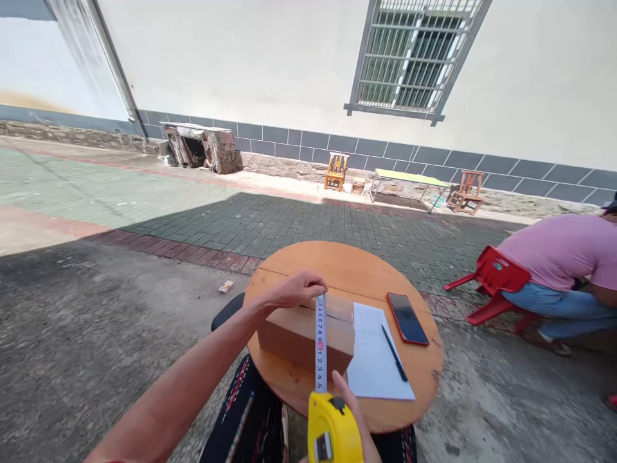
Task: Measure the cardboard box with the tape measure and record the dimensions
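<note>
The left hand (299,288) has fingers clamped on the tape (321,344) above the box (289,335); the right hand (355,411) grips the case (343,426).

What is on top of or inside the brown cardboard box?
A white tape blade from the yellow tape measure stretches over the box, the left hand at its far end. Any contents are hidden by the cardboard.
</note>
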Motion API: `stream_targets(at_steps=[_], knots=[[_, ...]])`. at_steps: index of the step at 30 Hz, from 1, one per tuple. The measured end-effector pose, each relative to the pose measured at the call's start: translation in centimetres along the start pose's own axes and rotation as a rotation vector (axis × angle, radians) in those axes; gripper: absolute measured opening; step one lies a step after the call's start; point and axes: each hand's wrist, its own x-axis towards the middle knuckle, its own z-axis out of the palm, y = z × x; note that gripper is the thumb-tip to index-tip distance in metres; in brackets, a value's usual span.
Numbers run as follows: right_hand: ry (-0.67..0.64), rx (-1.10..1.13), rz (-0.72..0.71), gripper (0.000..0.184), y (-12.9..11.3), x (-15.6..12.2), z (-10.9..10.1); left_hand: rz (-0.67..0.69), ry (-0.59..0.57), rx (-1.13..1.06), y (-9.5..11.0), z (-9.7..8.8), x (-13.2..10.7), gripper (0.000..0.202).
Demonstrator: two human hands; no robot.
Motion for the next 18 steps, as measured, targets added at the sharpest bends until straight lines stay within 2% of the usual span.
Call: stream_targets(at_steps=[3,6,12,18], knots=[[-0.033,0.049,0.019,0.121,0.2,1.1,1.4,0.038,-0.069,0.021,-0.4,0.6,1.7,0.022],[-0.081,0.032,-0.048,0.113,-0.9,1.3,2.4,0.058,-0.084,0.039,-0.9,0.7,2.6,0.024],[-0.177,-0.065,-0.103,0.112,-1.3,1.2,3.5,0.074,-0.133,0.042,-2.3,1.0,2.9,0.023],[-0.179,-0.101,-0.118,0.110,-1.1,1.7,4.2,0.063,-0.202,0.063,-2.6,1.0,2.9,0.024]])
